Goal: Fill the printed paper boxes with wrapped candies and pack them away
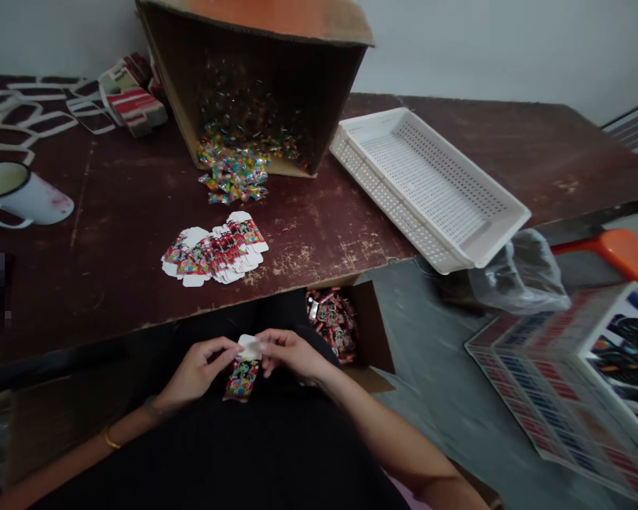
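Note:
Over my lap I hold a small printed candy box (243, 377) with its white top flap up. My left hand (205, 365) pinches its left edge near the top, while my right hand (287, 354) has fingers closed at the flap's right side. On the table in front lies a fanned row of flat printed boxes (217, 249) with white flaps. Behind them, wrapped candies (237, 173) spill out of a large cardboard box (173, 92) tipped on its side. Whether anything is inside the small box is hidden.
A white perforated plastic basket (359, 170) rests at the table's right edge. Below stands an open carton (375, 326) of filled-looking small boxes. An enamel mug (37, 198) lies at left near stacked card pieces (135, 106). A striped crate (553, 389) and orange stool (627, 255) are at right.

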A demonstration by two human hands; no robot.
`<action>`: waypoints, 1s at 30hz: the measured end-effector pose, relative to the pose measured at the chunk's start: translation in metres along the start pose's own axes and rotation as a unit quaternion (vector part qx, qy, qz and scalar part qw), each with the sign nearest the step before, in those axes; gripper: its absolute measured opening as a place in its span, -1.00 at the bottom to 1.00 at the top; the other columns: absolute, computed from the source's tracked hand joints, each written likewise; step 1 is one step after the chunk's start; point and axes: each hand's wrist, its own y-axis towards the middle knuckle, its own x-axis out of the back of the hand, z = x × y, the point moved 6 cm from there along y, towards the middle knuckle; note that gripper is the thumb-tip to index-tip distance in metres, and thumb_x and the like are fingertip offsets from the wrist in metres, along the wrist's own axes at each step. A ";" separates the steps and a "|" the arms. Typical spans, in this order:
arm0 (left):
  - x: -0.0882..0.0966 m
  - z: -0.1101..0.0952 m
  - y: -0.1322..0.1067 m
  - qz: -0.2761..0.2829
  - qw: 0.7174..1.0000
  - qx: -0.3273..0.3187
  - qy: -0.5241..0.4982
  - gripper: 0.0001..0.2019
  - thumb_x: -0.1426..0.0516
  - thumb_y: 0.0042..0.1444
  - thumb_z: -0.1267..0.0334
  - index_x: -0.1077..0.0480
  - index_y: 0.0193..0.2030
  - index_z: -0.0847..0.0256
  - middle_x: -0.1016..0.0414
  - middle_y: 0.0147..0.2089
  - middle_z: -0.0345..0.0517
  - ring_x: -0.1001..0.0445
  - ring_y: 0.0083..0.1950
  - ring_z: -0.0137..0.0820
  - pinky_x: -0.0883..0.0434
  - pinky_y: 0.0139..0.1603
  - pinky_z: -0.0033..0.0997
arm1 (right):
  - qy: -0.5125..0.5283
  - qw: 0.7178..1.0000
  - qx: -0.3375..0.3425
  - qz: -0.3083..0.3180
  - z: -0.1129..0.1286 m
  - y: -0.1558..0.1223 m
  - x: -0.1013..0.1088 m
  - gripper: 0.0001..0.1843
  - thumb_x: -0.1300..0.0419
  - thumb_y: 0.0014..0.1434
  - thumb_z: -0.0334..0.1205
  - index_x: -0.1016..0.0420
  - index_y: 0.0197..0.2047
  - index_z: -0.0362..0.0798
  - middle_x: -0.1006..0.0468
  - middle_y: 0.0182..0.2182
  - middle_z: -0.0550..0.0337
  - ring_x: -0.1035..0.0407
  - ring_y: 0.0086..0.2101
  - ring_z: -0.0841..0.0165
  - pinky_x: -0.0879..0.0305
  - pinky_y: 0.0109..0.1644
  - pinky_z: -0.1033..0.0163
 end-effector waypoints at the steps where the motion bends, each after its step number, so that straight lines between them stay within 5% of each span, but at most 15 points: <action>1: 0.001 0.001 0.000 -0.004 1.000 0.007 -0.013 -0.80 -0.18 0.13 0.14 -0.56 -0.36 0.19 -0.57 -0.39 -0.14 -0.46 -0.34 -0.32 -0.36 -0.28 -0.43 | 0.029 1.000 -0.007 -0.002 -0.004 -0.001 -0.001 -0.53 -0.38 -0.01 0.03 -0.51 -0.15 -0.15 -0.48 -0.50 0.30 -0.37 -0.51 0.54 -0.40 -0.34 0.36; 4: -0.006 0.006 0.002 0.016 0.991 0.051 -0.122 -0.81 -0.23 0.07 0.20 -0.51 -0.18 0.17 -0.56 -0.37 -0.16 -0.46 -0.31 -0.32 -0.35 -0.27 -0.41 | 0.093 0.995 -0.034 -0.007 -0.015 -0.001 -0.005 -0.57 -0.42 -0.04 -0.08 -0.51 -0.16 -0.16 -0.48 -0.48 0.29 -0.36 -0.50 0.56 -0.38 -0.34 0.40; 7: -0.024 0.013 0.002 0.069 0.940 0.135 -0.305 -0.52 -0.24 -0.05 0.31 -0.34 0.07 0.11 -0.56 -0.24 -0.14 -0.49 -0.20 -0.27 -0.36 -0.17 -0.32 | 0.088 0.994 -0.063 -0.021 -0.021 0.003 -0.009 -0.62 -0.45 -0.11 -0.19 -0.53 -0.21 -0.12 -0.44 -0.51 0.35 -0.23 -0.61 0.63 -0.24 -0.49 0.47; 10: -0.042 0.018 0.001 0.107 0.880 0.208 -0.414 -0.36 -0.20 -0.15 0.42 -0.25 0.15 0.08 -0.54 -0.13 -0.11 -0.49 -0.12 -0.24 -0.33 -0.05 -0.23 | -0.035 0.999 -0.029 -0.025 -0.009 0.007 -0.010 -0.67 -0.43 -0.09 -0.11 -0.57 -0.27 -0.12 -0.46 -0.50 0.32 -0.20 -0.63 0.61 -0.20 -0.53 0.43; 13: -0.049 0.022 0.000 0.129 0.858 0.225 -0.443 -0.34 -0.18 -0.12 0.42 -0.20 0.20 0.08 -0.54 -0.09 -0.07 -0.50 -0.07 -0.22 -0.29 0.02 -0.18 | -0.232 0.967 0.105 -0.010 0.017 0.003 -0.019 -0.73 -0.33 0.06 -0.04 -0.62 -0.28 -0.09 -0.50 -0.39 0.22 -0.37 -0.40 0.46 -0.33 -0.28 0.32; 16: -0.047 0.027 0.000 0.126 0.861 0.211 -0.446 -0.39 -0.16 -0.05 0.40 -0.22 0.21 0.09 -0.52 0.01 -0.04 -0.47 0.02 -0.22 -0.25 0.09 -0.19 | -0.324 0.926 0.194 -0.017 0.030 -0.003 -0.027 -0.69 -0.19 0.22 -0.03 -0.65 -0.27 -0.06 -0.52 -0.32 0.16 -0.38 -0.23 0.38 -0.31 -0.09 0.26; 22: -0.046 0.029 -0.008 0.212 0.842 0.173 -0.465 -0.34 -0.19 -0.09 0.32 -0.24 0.23 0.08 -0.46 0.12 0.04 -0.50 0.02 -0.10 -0.31 0.04 -0.07 | -0.296 0.945 0.133 -0.040 0.018 0.006 -0.017 -0.73 -0.24 0.18 -0.07 -0.65 -0.17 -0.05 -0.54 -0.32 0.16 -0.41 -0.37 0.42 -0.35 -0.28 0.31; 30: -0.041 0.037 -0.012 0.195 0.899 0.163 -0.357 -0.26 -0.22 -0.10 0.44 -0.20 0.27 -0.01 -0.36 0.23 -0.01 -0.41 0.13 -0.19 -0.31 0.06 -0.23 | -0.517 0.811 0.261 0.085 0.029 -0.025 -0.044 -0.63 -0.17 0.25 -0.26 -0.47 0.13 0.00 -0.50 -0.04 0.05 -0.35 0.02 0.31 -0.28 0.13 0.17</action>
